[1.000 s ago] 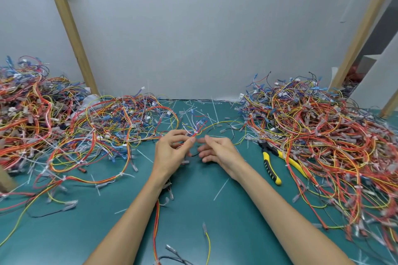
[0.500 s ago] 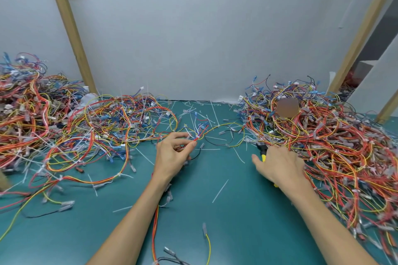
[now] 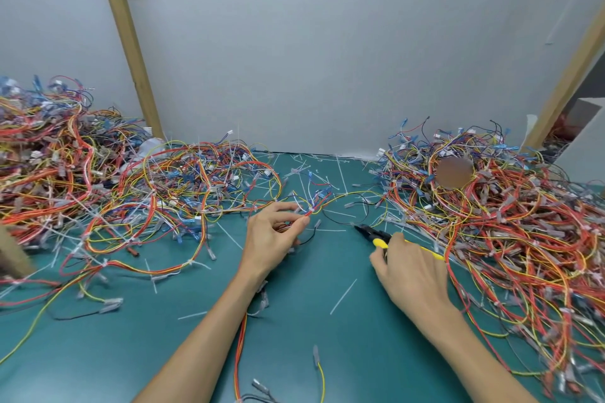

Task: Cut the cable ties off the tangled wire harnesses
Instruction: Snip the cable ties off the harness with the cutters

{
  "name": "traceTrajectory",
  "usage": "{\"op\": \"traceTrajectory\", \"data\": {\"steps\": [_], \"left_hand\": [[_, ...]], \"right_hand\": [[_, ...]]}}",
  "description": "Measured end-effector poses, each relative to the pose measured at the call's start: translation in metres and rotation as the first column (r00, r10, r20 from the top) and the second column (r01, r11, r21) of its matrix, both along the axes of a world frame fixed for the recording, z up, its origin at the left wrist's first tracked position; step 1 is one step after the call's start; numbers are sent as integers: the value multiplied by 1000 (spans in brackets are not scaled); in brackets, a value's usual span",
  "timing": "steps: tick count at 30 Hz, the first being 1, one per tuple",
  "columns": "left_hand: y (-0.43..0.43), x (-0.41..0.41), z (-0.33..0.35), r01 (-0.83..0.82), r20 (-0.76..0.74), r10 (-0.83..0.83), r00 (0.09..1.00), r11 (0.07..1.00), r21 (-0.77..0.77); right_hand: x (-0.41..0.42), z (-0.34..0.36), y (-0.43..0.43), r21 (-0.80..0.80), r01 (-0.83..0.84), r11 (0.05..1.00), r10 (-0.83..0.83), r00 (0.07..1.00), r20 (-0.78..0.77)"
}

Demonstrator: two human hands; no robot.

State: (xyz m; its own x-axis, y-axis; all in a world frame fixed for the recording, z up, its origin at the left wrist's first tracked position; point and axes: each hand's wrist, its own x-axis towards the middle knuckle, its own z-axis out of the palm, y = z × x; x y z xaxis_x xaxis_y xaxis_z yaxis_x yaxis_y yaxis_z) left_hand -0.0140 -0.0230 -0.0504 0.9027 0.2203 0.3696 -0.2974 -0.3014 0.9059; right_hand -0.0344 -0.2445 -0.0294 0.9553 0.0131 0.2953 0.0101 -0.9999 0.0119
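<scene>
My left hand (image 3: 271,235) pinches a small wire harness (image 3: 316,206) of red, yellow and blue wires near the middle of the green mat; a white cable tie sits right at my fingertips. My right hand (image 3: 409,268) grips the yellow handles of the cutters (image 3: 376,234), whose black jaws point left toward the harness, a short way apart from it. A black wire (image 3: 340,222) loops between the two hands.
A big tangled wire pile (image 3: 510,232) fills the right side and another wire heap (image 3: 108,186) covers the left. Cut white tie pieces (image 3: 343,296) litter the green mat (image 3: 311,321). Wooden posts (image 3: 127,39) lean against the white wall behind.
My right hand left the harness, moved right to the cutters beside the pile, took hold of them and now brings them back toward the left hand. The left hand stayed pinching the harness.
</scene>
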Motion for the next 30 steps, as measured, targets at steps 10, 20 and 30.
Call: {"op": "traceTrajectory", "data": {"steps": [10, 20, 30], "left_hand": [[0, 0, 0, -7, 6, 7, 1000, 999, 42], [0, -4, 1, -20, 10, 20, 1000, 999, 40], [0, -3, 1, -79, 31, 80, 996, 996, -31]], "right_hand": [[10, 15, -28, 778, -228, 585, 168, 973, 159], [3, 24, -26, 779, 324, -536, 631, 767, 115], [5, 17, -29, 770, 369, -521, 596, 803, 18]]}}
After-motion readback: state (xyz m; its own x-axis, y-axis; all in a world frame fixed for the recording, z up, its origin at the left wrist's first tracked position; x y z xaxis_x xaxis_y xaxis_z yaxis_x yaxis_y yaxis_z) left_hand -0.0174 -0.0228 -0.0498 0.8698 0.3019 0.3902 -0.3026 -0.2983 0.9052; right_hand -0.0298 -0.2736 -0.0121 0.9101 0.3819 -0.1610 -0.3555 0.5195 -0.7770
